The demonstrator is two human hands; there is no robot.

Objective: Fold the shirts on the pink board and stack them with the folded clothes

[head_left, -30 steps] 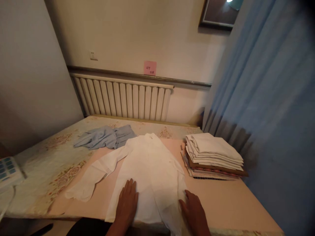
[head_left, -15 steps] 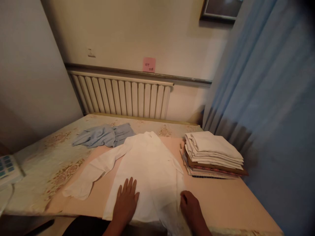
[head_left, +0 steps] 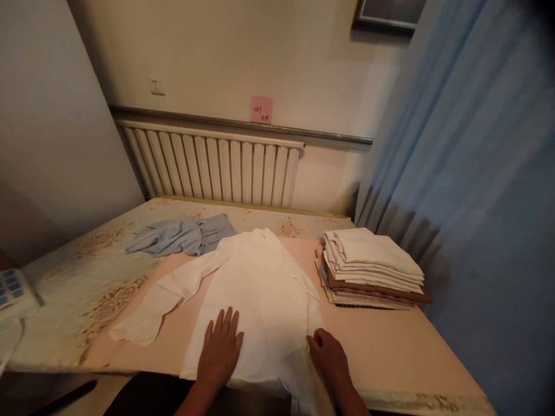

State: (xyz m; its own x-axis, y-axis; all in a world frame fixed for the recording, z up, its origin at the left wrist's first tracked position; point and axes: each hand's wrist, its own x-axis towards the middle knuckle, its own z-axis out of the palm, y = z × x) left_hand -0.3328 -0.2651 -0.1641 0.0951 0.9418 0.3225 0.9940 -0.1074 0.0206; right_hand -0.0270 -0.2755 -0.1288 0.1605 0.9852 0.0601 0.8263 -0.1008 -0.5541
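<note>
so, at the far left a white device [head_left: 17, 292] with blue squares on it sits on the flowered tablecloth [head_left: 65, 289], a pale cord [head_left: 15, 344] running down from it. further in, a crumpled blue garment [head_left: 176, 237] lies toward the back of the table, below the ribbed radiator [head_left: 217, 164] on the wall. the white shirt [head_left: 260, 289] lies spread out on a pink sheet [head_left: 377, 346], collar toward the wall and hem at the near edge of the table, one sleeve stretched out to the left and toward the front. the left hand [head_left: 219, 349] rests flat on the lower left part of the shirt, its fingers straight and slightly spread. above, a pink note [head_left: 261, 110] with handwriting is on the wall. the right hand [head_left: 327, 352] is at the lower right edge of the shirt, fingers curled, thumb and forefinger pinching the cloth there. beyond it stands a stack of folded cloth [head_left: 375, 260], white on top, brown and patterned lower down. a framed picture [head_left: 385, 20], cut off at the top, hangs near the blue curtain [head_left: 477, 202] at the far right.
</note>
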